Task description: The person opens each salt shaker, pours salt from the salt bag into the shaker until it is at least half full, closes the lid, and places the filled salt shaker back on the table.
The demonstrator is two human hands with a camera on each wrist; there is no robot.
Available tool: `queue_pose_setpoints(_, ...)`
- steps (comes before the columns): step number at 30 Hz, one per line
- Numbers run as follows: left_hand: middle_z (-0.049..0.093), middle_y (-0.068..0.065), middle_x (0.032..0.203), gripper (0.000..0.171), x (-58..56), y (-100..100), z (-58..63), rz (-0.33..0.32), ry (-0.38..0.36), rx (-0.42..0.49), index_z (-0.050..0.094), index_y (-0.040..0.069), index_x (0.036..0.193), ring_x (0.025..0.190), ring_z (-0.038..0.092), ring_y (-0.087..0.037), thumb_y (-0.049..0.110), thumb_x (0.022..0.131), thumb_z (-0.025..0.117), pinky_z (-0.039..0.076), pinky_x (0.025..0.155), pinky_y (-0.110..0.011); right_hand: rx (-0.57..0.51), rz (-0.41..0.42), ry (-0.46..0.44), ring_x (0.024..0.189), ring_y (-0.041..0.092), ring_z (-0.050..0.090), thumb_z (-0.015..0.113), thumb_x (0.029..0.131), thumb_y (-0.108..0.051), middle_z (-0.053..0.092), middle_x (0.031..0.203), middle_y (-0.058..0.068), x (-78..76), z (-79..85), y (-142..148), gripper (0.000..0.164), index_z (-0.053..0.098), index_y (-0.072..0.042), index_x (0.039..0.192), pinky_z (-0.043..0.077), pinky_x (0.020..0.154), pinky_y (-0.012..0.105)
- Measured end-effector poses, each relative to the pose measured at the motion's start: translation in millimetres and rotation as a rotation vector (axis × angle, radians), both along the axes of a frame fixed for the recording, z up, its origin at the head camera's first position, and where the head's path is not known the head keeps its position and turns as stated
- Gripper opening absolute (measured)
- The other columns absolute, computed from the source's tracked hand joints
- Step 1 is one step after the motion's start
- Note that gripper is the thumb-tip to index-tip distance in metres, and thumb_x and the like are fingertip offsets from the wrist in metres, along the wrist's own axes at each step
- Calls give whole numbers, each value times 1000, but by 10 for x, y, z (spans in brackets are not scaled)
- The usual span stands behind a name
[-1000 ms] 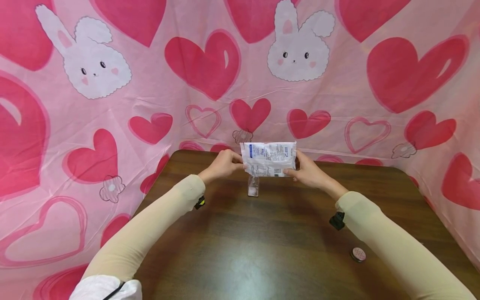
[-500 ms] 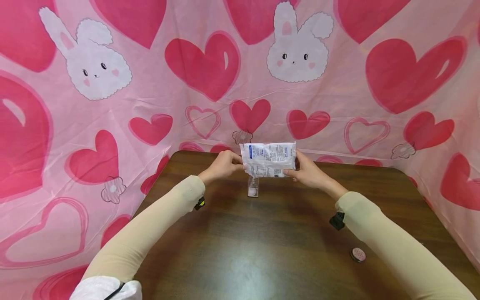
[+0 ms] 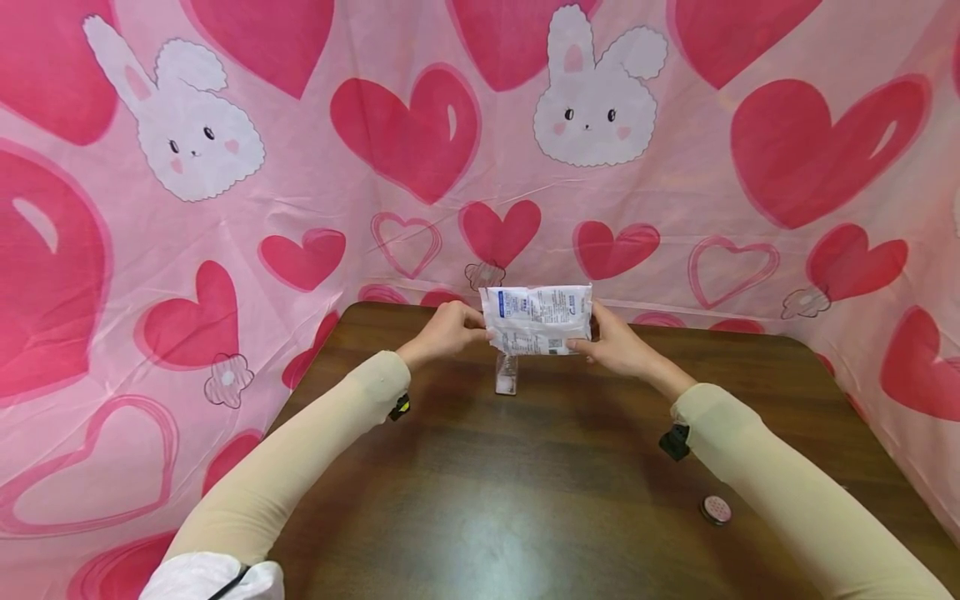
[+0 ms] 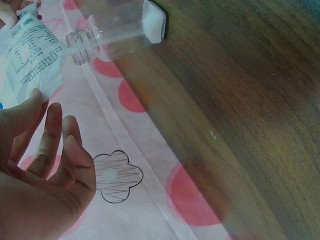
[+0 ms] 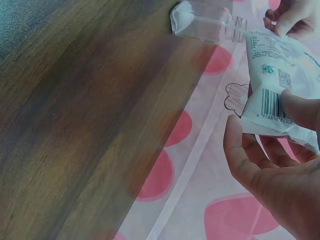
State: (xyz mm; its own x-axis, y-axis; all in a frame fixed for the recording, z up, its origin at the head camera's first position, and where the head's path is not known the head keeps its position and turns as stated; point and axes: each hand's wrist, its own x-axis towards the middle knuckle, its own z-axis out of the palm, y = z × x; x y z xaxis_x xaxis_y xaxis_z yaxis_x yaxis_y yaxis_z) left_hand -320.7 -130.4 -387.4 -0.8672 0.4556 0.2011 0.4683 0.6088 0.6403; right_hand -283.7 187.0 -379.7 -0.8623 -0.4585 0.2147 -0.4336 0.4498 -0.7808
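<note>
A white printed plastic packet (image 3: pixel 536 321) is held up over the far part of the table, its barcode showing in the right wrist view. My left hand (image 3: pixel 447 331) pinches its left corner between thumb and finger, the other fingers loosely bent. My right hand (image 3: pixel 618 342) grips the other end, thumb on the near face and fingers behind. Below the left corner stands a clear bottle (image 4: pixel 117 32) with a threaded, uncapped neck. The packet's corner is right at that mouth. White material (image 5: pixel 182 17) covers the bottle's bottom.
On the dark wooden table (image 3: pixel 510 483), a round pink lid with small holes (image 3: pixel 716 509) lies near my right forearm. A pink cloth with hearts and rabbits (image 3: pixel 600 192) hangs behind and beside the table.
Both hands and the packet stay in the same place over the bottle; the head view has shifted very slightly.
</note>
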Motion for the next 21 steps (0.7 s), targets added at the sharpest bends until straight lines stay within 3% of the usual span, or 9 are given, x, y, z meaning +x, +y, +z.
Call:
queue_pose_setpoints(11, 78, -12, 95, 12, 0, -11, 4, -6, 5, 6, 84, 4, 101, 73, 56, -17, 13, 94, 82, 46, 66, -29, 23, -12, 8, 92, 33, 63, 75, 97, -2, 65, 121, 24, -29, -8, 1, 57, 44, 2, 145, 59, 68, 54)
queue_pose_setpoints(15, 78, -9, 92, 12, -7, -11, -2, -7, 10, 6, 84, 4, 100, 72, 56, -16, 14, 94, 82, 47, 66, -29, 22, -12, 4, 93, 34, 63, 74, 97, -2, 64, 122, 26, -29, 0, 2, 57, 43, 3, 145, 59, 67, 49)
queue_pose_setpoints(21, 78, -16, 97, 13, -14, -22, -3, -9, -4, 8, 84, 3, 102, 74, 56, -18, 14, 95, 81, 47, 66, -30, 26, -12, -9, 95, 34, 63, 74, 97, -2, 63, 124, 24, -34, 6, -3, 58, 43, 1, 146, 59, 67, 46)
